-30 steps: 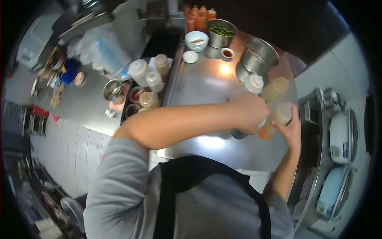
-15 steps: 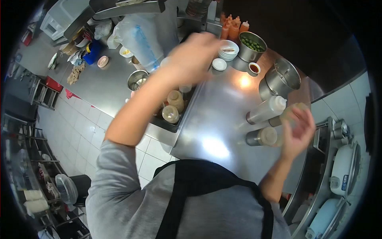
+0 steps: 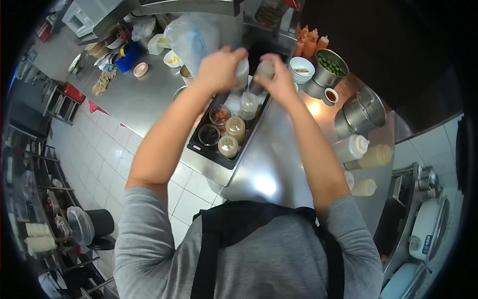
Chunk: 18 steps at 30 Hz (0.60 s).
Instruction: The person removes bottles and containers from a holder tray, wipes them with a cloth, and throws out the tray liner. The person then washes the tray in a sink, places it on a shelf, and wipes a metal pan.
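My left hand [image 3: 217,71] is closed around a whitish translucent container [image 3: 242,74] over the far part of a black tray [image 3: 211,155]. Close beside it, my right hand [image 3: 280,82] grips a translucent squeeze bottle [image 3: 265,71], dark in its lower part. Below my hands, the tray holds several clear-lidded squeeze bottles [image 3: 235,127], a round container of red food [image 3: 219,114] and another with dark contents [image 3: 209,134]. My fingers partly cover both held things.
Squeeze bottles [image 3: 374,157] stand on the steel counter [image 3: 269,149] to the right, partly behind my forearm. Farther back are steel pots [image 3: 361,112], a pot of green produce [image 3: 330,70], stacked white dishes [image 3: 300,70], a sauce cup [image 3: 331,95] and orange bottles [image 3: 308,46]. A plastic bag [image 3: 191,40] stands left.
My right hand has moved from the bottles at the right to the tray and now holds a bottle. My left hand remains near the tray's far part, now gripping a container. The view has shifted slightly.
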{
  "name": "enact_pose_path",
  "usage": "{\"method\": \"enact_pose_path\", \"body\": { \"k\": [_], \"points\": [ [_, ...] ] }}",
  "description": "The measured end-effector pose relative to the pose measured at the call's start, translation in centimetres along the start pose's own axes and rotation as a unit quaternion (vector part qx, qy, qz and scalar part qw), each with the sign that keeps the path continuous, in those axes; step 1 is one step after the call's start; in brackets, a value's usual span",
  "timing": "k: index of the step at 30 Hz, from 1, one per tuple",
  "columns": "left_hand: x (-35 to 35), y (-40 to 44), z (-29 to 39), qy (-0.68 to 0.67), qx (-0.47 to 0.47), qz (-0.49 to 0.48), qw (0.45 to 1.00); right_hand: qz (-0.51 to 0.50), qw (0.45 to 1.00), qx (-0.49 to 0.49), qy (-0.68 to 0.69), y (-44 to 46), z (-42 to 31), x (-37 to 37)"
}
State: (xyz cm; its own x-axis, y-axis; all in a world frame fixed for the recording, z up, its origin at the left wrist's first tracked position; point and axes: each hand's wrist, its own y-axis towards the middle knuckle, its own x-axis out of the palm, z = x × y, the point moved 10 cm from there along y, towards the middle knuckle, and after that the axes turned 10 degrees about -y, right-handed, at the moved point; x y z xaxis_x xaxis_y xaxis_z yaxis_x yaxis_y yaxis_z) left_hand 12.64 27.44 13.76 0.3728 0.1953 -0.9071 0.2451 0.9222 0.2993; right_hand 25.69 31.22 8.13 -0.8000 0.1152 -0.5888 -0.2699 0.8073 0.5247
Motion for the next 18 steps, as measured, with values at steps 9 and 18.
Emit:
{"method": "enact_pose_path", "body": {
  "k": [9, 18],
  "points": [
    [-7.3, -1.3, 10.2, -0.222, 0.094, -0.043, 0.970, 0.183, 0.976, 0.016, 0.118, -6.5, -9.7, -25.5],
    [8.9, -9.7, 24.1, -0.235, 0.245, -0.270, 0.901, 0.214, 0.951, 0.215, 0.059, -25.1, -7.3, -33.4]
  ]
}}
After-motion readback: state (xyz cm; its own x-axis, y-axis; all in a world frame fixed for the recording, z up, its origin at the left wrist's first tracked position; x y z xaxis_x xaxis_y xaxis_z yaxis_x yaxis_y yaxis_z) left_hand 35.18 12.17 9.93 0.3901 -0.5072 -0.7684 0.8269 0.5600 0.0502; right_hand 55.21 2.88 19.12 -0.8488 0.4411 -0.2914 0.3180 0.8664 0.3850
